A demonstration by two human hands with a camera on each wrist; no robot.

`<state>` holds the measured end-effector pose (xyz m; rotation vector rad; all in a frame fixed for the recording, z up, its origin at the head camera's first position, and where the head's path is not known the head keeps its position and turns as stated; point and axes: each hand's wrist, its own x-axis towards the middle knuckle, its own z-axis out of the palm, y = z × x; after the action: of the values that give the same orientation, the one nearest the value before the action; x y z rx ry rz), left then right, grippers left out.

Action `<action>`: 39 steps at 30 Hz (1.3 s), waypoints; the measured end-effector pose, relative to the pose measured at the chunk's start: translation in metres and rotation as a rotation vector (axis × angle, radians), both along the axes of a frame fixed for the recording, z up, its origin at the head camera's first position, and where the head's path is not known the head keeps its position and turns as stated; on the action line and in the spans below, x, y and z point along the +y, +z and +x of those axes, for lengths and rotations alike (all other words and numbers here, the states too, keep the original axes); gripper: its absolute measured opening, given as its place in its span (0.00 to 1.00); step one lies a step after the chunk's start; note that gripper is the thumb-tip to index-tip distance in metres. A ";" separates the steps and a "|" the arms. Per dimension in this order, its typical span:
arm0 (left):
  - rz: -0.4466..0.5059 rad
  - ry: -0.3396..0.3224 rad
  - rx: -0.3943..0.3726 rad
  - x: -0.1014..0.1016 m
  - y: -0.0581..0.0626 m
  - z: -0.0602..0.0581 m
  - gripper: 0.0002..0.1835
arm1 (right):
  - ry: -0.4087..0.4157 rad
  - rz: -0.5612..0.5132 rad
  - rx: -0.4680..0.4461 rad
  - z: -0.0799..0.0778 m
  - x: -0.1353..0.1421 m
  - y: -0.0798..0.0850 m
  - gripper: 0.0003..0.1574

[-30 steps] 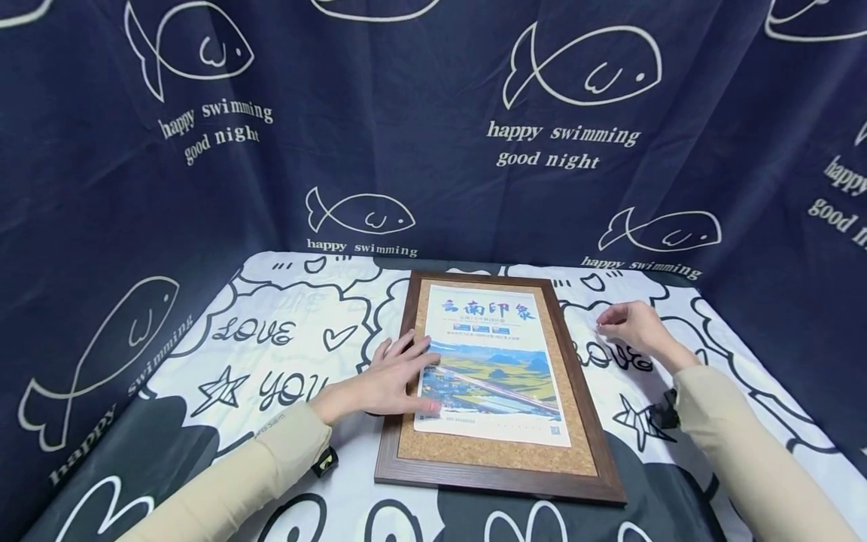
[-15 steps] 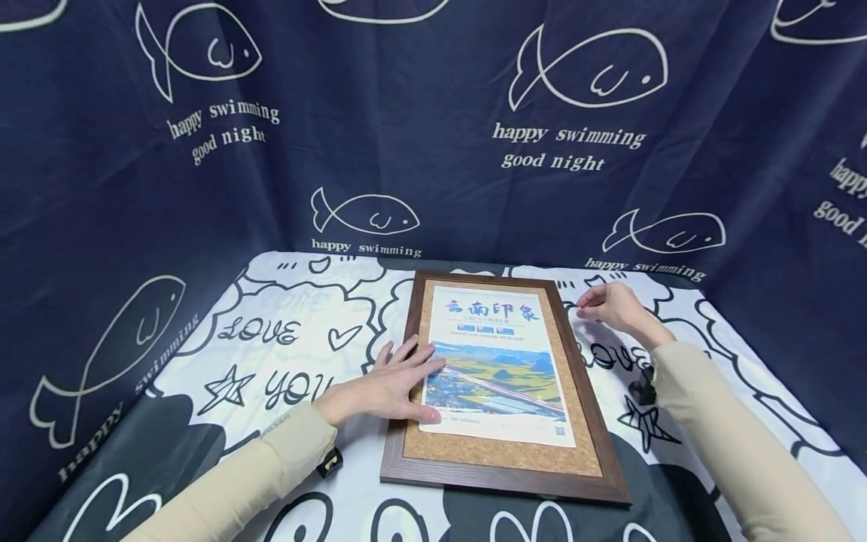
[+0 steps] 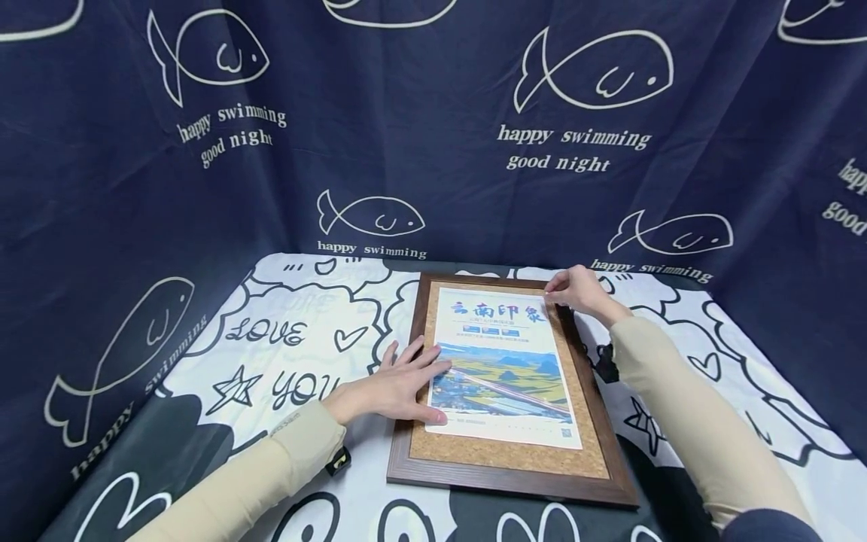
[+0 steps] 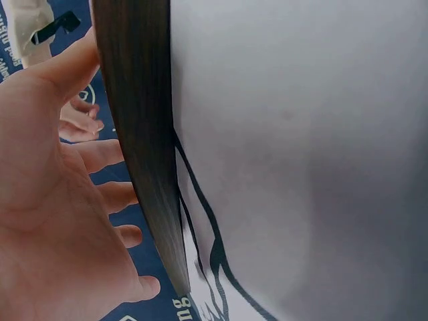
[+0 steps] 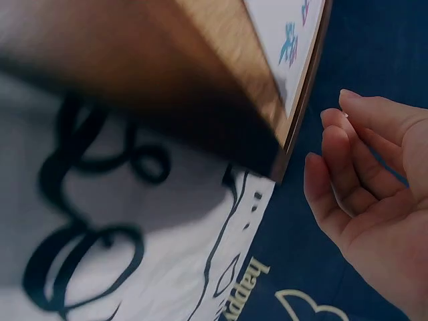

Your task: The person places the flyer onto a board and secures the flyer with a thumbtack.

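A printed poster [image 3: 501, 380] with blue lettering and a landscape picture lies on a cork board [image 3: 504, 455] in a brown wooden frame [image 3: 508, 485]. My left hand [image 3: 400, 384] rests with spread, straight fingers across the poster's left edge. In the left wrist view, that palm [image 4: 53, 194] faces the frame's side [image 4: 134, 134]. Up at the poster's top right corner is my right hand [image 3: 581, 292], thumb and index finger pinched together. Between those fingertips the right wrist view shows a tiny white piece [image 5: 346, 115], mostly hidden by the fingers; I cannot tell its kind.
A white and dark cloth [image 3: 271, 301] with doodles and lettering covers the table under the board. Navy fabric [image 3: 447, 135] printed with fish hangs behind and at both sides. A dark wrist strap [image 3: 606, 363] shows at the right cuff.
My right hand has moved left and away from me, from the cloth beside the frame to the poster's top right corner. The left hand stays on the poster's left edge.
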<state>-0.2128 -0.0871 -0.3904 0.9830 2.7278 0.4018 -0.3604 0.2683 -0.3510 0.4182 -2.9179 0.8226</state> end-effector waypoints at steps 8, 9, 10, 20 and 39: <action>-0.004 -0.002 -0.004 0.003 0.001 0.000 0.47 | -0.003 0.024 0.038 -0.016 -0.026 -0.001 0.07; -0.008 -0.002 -0.005 0.003 0.001 0.000 0.47 | -0.005 0.028 0.047 -0.018 -0.029 -0.002 0.07; -0.010 -0.001 -0.005 0.003 0.001 0.000 0.47 | -0.008 0.032 0.056 -0.019 -0.032 -0.002 0.07; -0.031 0.008 -0.022 0.005 0.003 0.001 0.47 | -0.010 0.038 0.008 -0.028 -0.060 -0.009 0.05; -0.052 0.024 -0.022 0.003 0.004 0.000 0.48 | 0.029 0.041 -0.045 -0.036 -0.088 -0.023 0.04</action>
<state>-0.2126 -0.0842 -0.3867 0.9280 2.7179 0.3416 -0.3960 0.1806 -0.3737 0.4521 -2.9817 0.7878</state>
